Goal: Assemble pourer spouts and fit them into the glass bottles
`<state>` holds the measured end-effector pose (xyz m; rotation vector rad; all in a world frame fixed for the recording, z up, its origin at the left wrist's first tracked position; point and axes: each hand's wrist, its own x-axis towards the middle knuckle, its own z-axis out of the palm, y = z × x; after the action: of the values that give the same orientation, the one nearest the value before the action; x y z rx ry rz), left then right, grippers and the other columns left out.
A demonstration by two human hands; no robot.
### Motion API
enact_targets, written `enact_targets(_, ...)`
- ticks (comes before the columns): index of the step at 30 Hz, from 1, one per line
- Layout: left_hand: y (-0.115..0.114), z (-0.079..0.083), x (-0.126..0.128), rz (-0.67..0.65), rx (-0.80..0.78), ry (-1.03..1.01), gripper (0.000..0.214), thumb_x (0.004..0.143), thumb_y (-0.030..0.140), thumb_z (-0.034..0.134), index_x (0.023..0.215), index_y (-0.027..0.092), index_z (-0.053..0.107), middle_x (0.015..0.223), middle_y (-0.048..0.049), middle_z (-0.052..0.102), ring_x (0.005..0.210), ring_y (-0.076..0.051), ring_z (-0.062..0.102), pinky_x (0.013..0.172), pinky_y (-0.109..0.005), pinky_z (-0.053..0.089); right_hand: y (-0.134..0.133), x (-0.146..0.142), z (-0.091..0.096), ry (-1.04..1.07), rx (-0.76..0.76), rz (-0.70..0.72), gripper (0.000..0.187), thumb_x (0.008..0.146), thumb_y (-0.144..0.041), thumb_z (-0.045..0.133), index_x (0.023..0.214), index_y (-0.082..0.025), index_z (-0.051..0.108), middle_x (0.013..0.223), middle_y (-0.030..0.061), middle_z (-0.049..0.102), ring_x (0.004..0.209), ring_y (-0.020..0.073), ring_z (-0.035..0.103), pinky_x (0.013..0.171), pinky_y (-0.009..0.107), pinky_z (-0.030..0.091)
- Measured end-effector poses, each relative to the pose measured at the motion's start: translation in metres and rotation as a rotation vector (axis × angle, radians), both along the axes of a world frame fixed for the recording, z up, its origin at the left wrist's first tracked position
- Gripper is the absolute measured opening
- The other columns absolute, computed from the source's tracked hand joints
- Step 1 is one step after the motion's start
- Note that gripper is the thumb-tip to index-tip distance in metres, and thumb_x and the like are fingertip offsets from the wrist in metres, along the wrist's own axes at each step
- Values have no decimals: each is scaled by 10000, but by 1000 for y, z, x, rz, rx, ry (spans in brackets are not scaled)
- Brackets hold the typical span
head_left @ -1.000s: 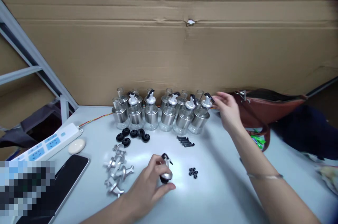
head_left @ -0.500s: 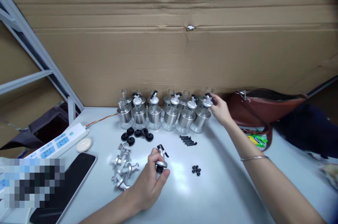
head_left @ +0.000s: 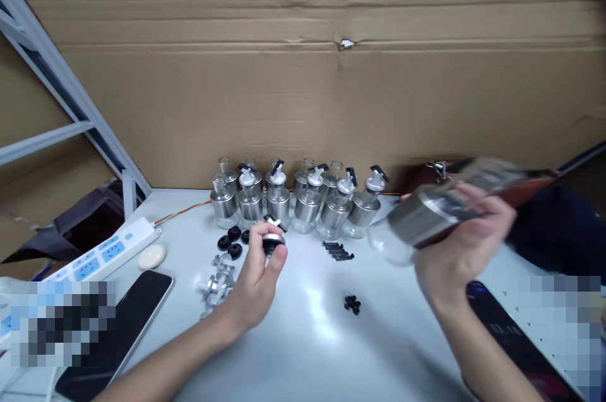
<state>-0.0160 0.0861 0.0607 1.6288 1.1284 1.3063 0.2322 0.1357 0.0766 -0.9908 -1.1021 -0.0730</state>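
Between the thumb and fingers of my left hand (head_left: 250, 291) is a bottle pourer (head_left: 273, 240), with a silver collar, black stopper and dark flip lid. Over on the right, my right hand (head_left: 466, 247) is wrapped around the neck end of a glass bottle (head_left: 419, 216) with a metal band. This bottle is tilted, its clear base pointing lower left, and motion blurs its neck end. Black stoppers (head_left: 235, 251) and silver spout pieces (head_left: 220, 282) lie left of my left hand, partly hidden by it. Black lids (head_left: 338, 252) and small black caps (head_left: 352, 305) sit between my hands.
Several banded bottles (head_left: 307, 206) stand in rows along the cardboard wall (head_left: 303, 99), most front ones topped with pourers. A power strip (head_left: 113, 250), a white oval object (head_left: 152, 257) and a phone (head_left: 137, 313) lie left. At right are another phone (head_left: 502, 326) and a brown bag (head_left: 421, 175).
My right hand has lifted a bottle from the back right of the group and brought it right and nearer, tilted. My left hand has moved slightly left and up with the pourer.
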Motion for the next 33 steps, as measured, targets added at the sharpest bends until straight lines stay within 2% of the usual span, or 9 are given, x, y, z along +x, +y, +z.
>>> enact_targets(3, 12, 21, 12, -36, 4, 6, 312, 1000, 517, 284, 1099, 241, 392, 950, -23, 453, 833, -192, 456, 860, -376, 392, -21, -36, -20, -31, -217, 312, 457, 959, -600, 368, 1116, -215, 560, 1041, 94, 634, 964, 280, 650, 854, 480, 520)
enact_targets(6, 23, 35, 21, -115, 11, 39, 354, 990, 541, 247, 1146, 235, 336, 1036, -50, 446, 893, -204, 479, 914, -414, 399, -32, -62, -34, -49, -383, 523, 367, 980, -533, 400, 1114, -253, 594, 1013, 68, 699, 957, 247, 687, 820, 395, 561)
enact_targets(10, 34, 36, 21, -228, 12, 124, 492, 915, 636, 385, 1158, 223, 272, 1214, -115, 359, 1118, -270, 449, 1002, -473, 380, -39, -73, -41, -13, -560, 717, 477, 961, -596, 394, 1279, -268, 530, 1103, 70, 708, 997, 231, 690, 838, 347, 564)
enact_targets(14, 38, 29, 20, -323, -50, 140, 643, 837, 698, 480, 1173, 232, 190, 1305, -155, 249, 1274, -340, 345, 990, -513, 425, -42, -71, -46, 178, -767, 885, 613, 913, -687, 388, 1368, -282, 454, 1167, 77, 670, 1038, 246, 665, 920, 374, 522)
enact_targets(17, 41, 26, 21, -345, -122, 127, 744, 773, 715, 560, 1179, 222, 179, 1346, -186, 179, 1324, -385, 284, 955, -524, 475, -42, -70, -49, 247, -811, 925, 653, 882, -723, 408, 1370, -292, 450, 1155, 74, 659, 1078, 265, 648, 974, 403, 488)
enact_targets(20, 45, 23, 21, -291, -127, 147, 786, 753, 689, 613, 1196, 214, 170, 1345, -191, 183, 1357, -414, 241, 1022, -588, 420, -43, -68, -50, 234, -829, 934, 694, 868, -739, 411, 1392, -283, 422, 1150, 84, 655, 1076, 272, 646, 970, 413, 489)
enact_targets(27, 54, 1, 21, -350, 8, 256, 869, 692, 665, 710, 1218, 234, 170, 1279, -141, 198, 1343, -407, 267, 1119, -614, 300, -47, -69, -49, 247, -860, 1005, 822, 860, -763, 381, 1488, -239, 301, 1132, 102, 667, 1111, 284, 635, 1017, 444, 468)
enact_targets(30, 55, -6, 20, -351, 65, 317, 778, 771, 637, 654, 1228, 234, 170, 1239, -127, 243, 1325, -368, 315, 1129, -586, 302, -46, -69, -54, 248, -876, 998, 847, 867, -765, 357, 1514, -226, 267, 1203, 122, 653, 1157, 289, 617, 1052, 467, 445)
enact_targets(33, 56, -10, 19, -350, 70, 352, 582, 875, 562, 569, 1229, 254, 225, 1245, -114, 294, 1341, -327, 314, 1146, -558, 287, -46, -70, -59, 222, -887, 922, 770, 888, -734, 361, 1489, -254, 351, 1397, 116, 555, 1324, 303, 495, 1089, 485, 418)
